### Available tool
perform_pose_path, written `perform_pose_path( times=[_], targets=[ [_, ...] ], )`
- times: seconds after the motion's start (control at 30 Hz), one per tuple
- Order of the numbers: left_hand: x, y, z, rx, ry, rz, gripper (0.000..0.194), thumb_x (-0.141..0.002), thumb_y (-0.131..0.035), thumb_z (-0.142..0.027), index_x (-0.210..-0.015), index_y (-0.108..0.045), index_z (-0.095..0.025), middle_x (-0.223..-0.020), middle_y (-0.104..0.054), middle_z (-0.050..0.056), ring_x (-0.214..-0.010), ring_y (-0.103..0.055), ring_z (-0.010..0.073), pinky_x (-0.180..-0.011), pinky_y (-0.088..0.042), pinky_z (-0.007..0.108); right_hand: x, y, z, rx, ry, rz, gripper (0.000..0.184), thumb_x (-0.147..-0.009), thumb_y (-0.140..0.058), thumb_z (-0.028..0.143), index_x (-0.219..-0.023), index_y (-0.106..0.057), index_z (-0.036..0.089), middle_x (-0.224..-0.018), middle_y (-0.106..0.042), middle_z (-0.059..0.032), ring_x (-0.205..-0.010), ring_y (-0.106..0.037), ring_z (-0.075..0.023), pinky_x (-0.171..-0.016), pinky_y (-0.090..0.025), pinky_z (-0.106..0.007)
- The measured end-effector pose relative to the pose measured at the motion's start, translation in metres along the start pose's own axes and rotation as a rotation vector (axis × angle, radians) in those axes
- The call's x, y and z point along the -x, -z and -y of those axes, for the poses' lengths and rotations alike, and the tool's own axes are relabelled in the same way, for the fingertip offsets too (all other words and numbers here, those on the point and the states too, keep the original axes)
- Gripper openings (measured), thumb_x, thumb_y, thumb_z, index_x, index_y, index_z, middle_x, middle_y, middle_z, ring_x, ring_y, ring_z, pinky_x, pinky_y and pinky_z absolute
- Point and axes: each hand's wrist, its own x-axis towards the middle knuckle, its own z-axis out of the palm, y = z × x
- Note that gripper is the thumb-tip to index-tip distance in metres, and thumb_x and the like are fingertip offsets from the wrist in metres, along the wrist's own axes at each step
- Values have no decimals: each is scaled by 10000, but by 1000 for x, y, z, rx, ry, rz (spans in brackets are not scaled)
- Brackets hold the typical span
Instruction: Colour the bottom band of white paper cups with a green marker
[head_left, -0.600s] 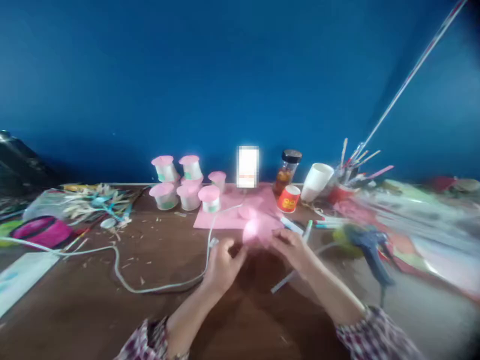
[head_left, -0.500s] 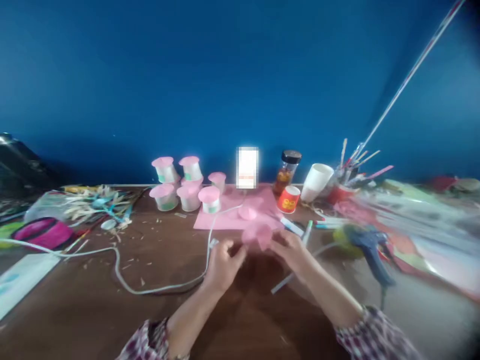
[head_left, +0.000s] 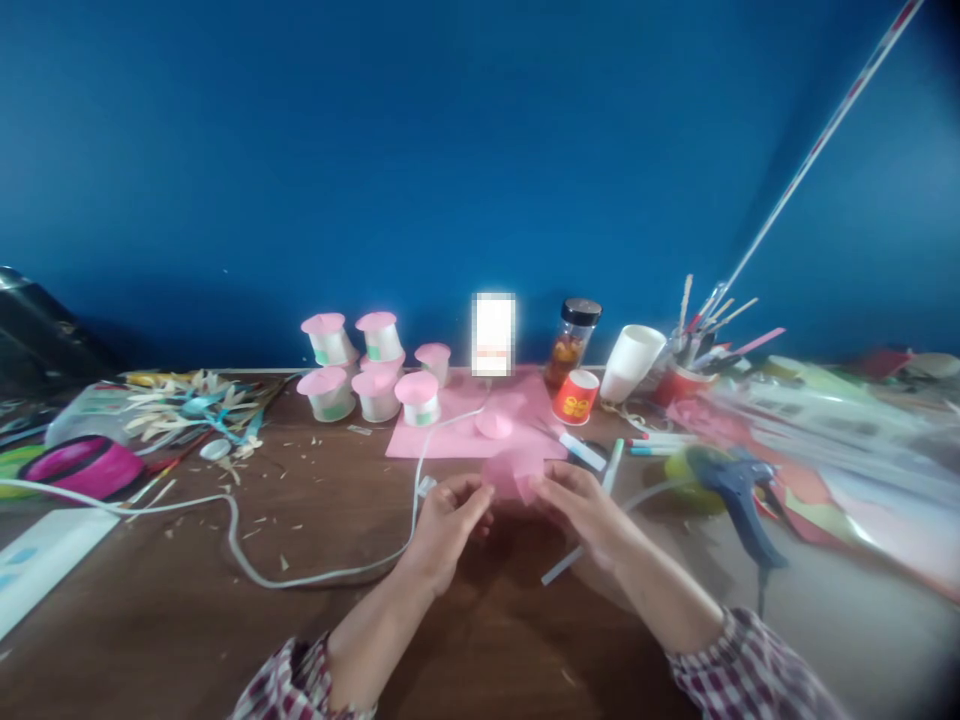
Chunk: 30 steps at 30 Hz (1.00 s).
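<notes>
A pink paper disc (head_left: 513,472) is pinched between my two hands, just in front of the pink sheet (head_left: 457,440) on the table. My left hand (head_left: 448,525) grips its left edge between thumb and fingers. On the opposite edge, my right hand (head_left: 576,505) pinches the paper, which looks slightly bent there. A second pink paper piece (head_left: 495,418) lies on the sheet beyond my hands. Several white paper cups (head_left: 330,400) topped with pink discs stand behind to the left, some stacked in two layers.
A hot glue gun (head_left: 739,500) rests right of my hands. A white cord (head_left: 315,580) loops across the left. Behind stand a red cup (head_left: 576,398), a black-lidded jar (head_left: 571,345) and a white cup (head_left: 632,362). Markers (head_left: 583,452), a clear glue stick (head_left: 562,566) and wood scraps (head_left: 199,400) lie about.
Both hands have closed in a little on the pink disc, with the left fingers now nearer its edge and the disc turned slightly. Other things stay in place.
</notes>
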Motion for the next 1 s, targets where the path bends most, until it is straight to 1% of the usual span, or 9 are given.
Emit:
perform_pose_path(
  times=[0.1,0.17,0.23,0.37,0.5,0.57,0.67,0.83,1.0],
  targets=[
    [0,4,-2,-36,1,75,265,-754,-671,-402,-733,-617,-143,-563,-495,-40,-495,-449,68,-478,-399,195,1,3,3,58,-16,39,306,-756,-719,447,-763,-648,150,-618,-548,27,-524,-413,-70,-492,-290,-215],
    [0,6,-3,-67,-1,114,255,-754,-676,-384,-699,-605,-145,-555,-482,-46,-489,-441,62,-470,-377,187,2,6,5,49,-20,58,297,-748,-730,436,-808,-657,155,-652,-572,20,-543,-436,-73,-506,-313,-212],
    [0,7,-2,-82,1,113,261,-750,-681,-383,-677,-593,-148,-557,-487,-45,-490,-445,65,-464,-366,188,3,9,6,-11,-66,73,290,-737,-743,427,-787,-648,157,-619,-553,31,-522,-426,-65,-485,-301,-201],
    [1,5,-2,-124,-51,99,258,-755,-679,-393,-736,-635,-139,-596,-537,-24,-513,-477,78,-500,-401,213,5,11,9,-218,-214,161,299,-699,-782,404,-713,-608,161,-557,-491,59,-470,-388,-44,-435,-268,-178],
    [3,2,-2,-82,-35,137,258,-753,-688,-383,-788,-680,-128,-621,-569,-6,-541,-497,86,-524,-418,221,6,8,8,-282,-247,149,301,-663,-814,389,-709,-621,162,-581,-532,49,-487,-422,-41,-436,-292,-168],
    [3,1,-2,-57,-32,154,254,-742,-704,-372,-788,-689,-122,-618,-585,2,-537,-499,86,-523,-418,223,6,6,7,-274,-240,152,297,-665,-811,396,-727,-639,162,-584,-544,43,-488,-423,-43,-433,-295,-170],
    [3,0,0,-16,-40,148,249,-723,-729,-356,-767,-684,-115,-603,-600,10,-533,-512,91,-529,-422,228,6,4,5,-256,-214,161,294,-673,-809,394,-777,-663,161,-591,-555,39,-488,-425,-44,-432,-296,-169],
    [5,-3,0,66,-31,137,254,-709,-744,-353,-781,-679,-118,-651,-632,22,-548,-528,89,-532,-430,224,6,-1,-1,-263,-169,105,295,-694,-793,405,-804,-660,166,-621,-580,36,-506,-455,-49,-466,-336,-177],
    [8,-5,-2,90,14,94,264,-676,-765,-365,-745,-665,-131,-653,-622,3,-552,-542,85,-537,-440,213,5,-5,-3,-232,-65,44,312,-708,-777,428,-772,-628,161,-660,-599,19,-572,-513,-88,-533,-402,-216]
  ],
)
